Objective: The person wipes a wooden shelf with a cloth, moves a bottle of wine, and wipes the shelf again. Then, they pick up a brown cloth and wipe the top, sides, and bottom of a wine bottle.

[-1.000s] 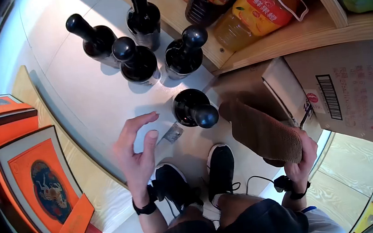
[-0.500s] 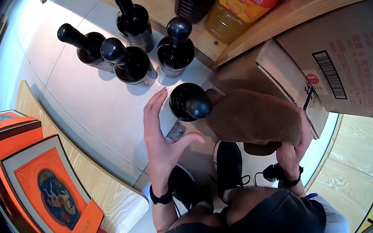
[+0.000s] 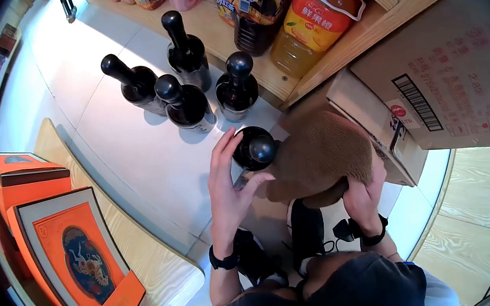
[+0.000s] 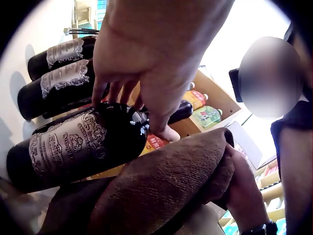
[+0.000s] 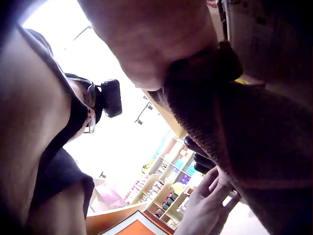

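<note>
Hands (image 3: 226, 197) (image 3: 363, 195) at brown cloth (image 3: 320, 153) and dark bottle (image 3: 247, 148), label (image 4: 69, 143) lettering seemingly Latin

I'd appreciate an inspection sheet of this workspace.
Surface: pale tiled floor.
Job's things: four dark bottles standing grouped, a fifth bottle nearer the person; brown cloth.
Clutter: orange boxes left, cardboard carton right.
Hands: left hand open beside the fifth bottle, contact unclear; right hand holds the cloth.
Cables: thin dark loop by a shoe, perhaps a lace.
Surroundings: wooden shelf with drinks.
</note>
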Tool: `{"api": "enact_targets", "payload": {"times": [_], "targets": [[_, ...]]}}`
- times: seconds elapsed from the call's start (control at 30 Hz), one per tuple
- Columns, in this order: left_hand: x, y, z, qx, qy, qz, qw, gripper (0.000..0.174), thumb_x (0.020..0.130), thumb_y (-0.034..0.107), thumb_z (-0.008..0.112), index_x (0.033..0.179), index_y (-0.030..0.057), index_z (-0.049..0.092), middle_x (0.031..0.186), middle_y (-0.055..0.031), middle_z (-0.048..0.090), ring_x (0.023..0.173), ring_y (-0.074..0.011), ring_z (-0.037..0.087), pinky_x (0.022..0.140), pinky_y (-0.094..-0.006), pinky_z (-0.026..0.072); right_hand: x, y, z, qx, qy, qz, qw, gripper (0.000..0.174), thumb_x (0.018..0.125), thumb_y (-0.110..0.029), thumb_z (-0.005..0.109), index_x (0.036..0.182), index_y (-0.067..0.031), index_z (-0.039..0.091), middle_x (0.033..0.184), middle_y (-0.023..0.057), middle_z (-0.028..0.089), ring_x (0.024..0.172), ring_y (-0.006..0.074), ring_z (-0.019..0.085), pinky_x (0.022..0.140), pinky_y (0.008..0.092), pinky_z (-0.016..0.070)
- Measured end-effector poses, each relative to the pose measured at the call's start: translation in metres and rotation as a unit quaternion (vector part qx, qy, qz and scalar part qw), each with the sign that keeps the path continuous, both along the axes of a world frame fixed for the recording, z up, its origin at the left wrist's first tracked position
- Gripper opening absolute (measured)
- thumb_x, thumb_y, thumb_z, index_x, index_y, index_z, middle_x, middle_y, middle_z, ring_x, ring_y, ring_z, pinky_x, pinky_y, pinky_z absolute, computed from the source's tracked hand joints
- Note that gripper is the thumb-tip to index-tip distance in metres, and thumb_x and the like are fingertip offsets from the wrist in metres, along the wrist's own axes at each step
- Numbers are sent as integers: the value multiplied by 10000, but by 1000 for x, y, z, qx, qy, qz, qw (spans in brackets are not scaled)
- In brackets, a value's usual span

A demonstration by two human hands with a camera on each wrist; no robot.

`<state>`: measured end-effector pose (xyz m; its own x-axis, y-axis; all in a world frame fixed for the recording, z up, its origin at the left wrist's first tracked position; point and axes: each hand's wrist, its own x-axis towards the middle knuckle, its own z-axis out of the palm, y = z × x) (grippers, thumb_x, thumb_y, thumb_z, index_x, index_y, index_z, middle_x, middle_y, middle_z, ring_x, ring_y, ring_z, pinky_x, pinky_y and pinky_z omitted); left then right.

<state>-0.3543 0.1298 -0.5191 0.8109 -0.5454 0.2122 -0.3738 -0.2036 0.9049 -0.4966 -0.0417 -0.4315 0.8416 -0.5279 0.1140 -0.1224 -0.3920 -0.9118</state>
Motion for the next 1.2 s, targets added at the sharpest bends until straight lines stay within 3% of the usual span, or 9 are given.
{"api": "enact_targets", "payload": {"times": [0.03, 0.1, 0.33, 0.47, 0.67, 0.77, 0.87, 1.03, 1.2], "targets": [[-2, 1, 1, 11, 13, -1, 1000, 851, 665, 271, 939, 1395, 61, 557, 1481, -152, 543, 1364, -332, 527, 1142, -439, 404, 3, 2, 0, 2, 0, -2, 1000, 481, 979, -105, 474, 1430, 59, 511, 1394, 161, 600, 1304, 276, 561, 1113, 396, 412], [-2, 0, 2, 8, 25, 2, 1000, 774, 710, 243, 913, 1381, 62, 574, 1475, -155, 556, 1356, -341, 540, 1135, -440, 413, 12, 4, -2, -17, -64, -37, 997, 492, 877, 78, 503, 1364, 51, 568, 1113, 163, 723, 1047, 227, 704, 932, 313, 515], [-1, -5, 5, 19, 10, 11, 1000, 613, 770, 155, 867, 1317, 18, 624, 1438, -159, 598, 1336, -317, 572, 1111, -406, 441, 28, 10, -6, 2, -106, 1, 994, 508, 868, 88, 559, 1372, 23, 578, 1119, 139, 715, 1055, 174, 690, 931, 305, 514], [-3, -7, 0, 6, 8, 16, 1000, 541, 776, 80, 841, 1280, 30, 649, 1412, -141, 613, 1314, -344, 574, 1092, -421, 467, 33, 9, -6, -11, -93, 46, 995, 523, 866, 90, 568, 1382, 8, 584, 1164, 150, 716, 1093, 209, 700, 947, 301, 508], [-3, -6, -4, -18, 0, 20, 1000, 513, 766, 74, 848, 1242, 21, 662, 1379, -155, 631, 1307, -352, 578, 1080, -423, 473, 54, 13, -9, -61, -92, 133, 985, 583, 840, -19, 766, 1390, -18, 575, 1274, 156, 689, 1143, 272, 697, 982, 339, 525], [-4, -3, -8, -31, -2, 22, 999, 523, 738, 3, 821, 1236, 18, 660, 1373, -175, 627, 1306, -364, 575, 1080, -425, 476, 66, 21, -10, -43, -80, 141, 986, 587, 838, -29, 775, 1391, -38, 579, 1270, 150, 691, 1137, 258, 699, 960, 323, 534], [-4, -3, -11, -37, 68, 16, 997, 604, 653, -120, 664, 1241, 13, 642, 1381, -188, 609, 1304, -384, 567, 1090, -419, 472, 75, 30, -17, -18, -87, 106, 990, 521, 824, -13, 772, 1324, -21, 624, 1176, 154, 721, 1065, 252, 722, 908, 312, 554], [-3, -3, -7, -9, 55, 20, 998, 602, 665, -115, 673, 1251, 20, 641, 1370, -186, 611, 1306, -373, 569, 1092, -417, 471, 77, 39, -24, -126, -119, 50, 984, 408, 802, 39, 742, 1207, 41, 694, 1157, 213, 729, 1039, 273, 743, 892, 314, 569], [-3, -3, -6, -13, 43, 20, 999, 578, 693, -103, 701, 1256, 19, 652, 1381, -184, 609, 1301, -367, 579, 1085, -417, 477, 72, 28, -30, -17, -113, 88, 989, 419, 816, 62, 713, 1234, 37, 697, 1190, 216, 725, 1062, 243, 737, 921, 292, 557]]}}
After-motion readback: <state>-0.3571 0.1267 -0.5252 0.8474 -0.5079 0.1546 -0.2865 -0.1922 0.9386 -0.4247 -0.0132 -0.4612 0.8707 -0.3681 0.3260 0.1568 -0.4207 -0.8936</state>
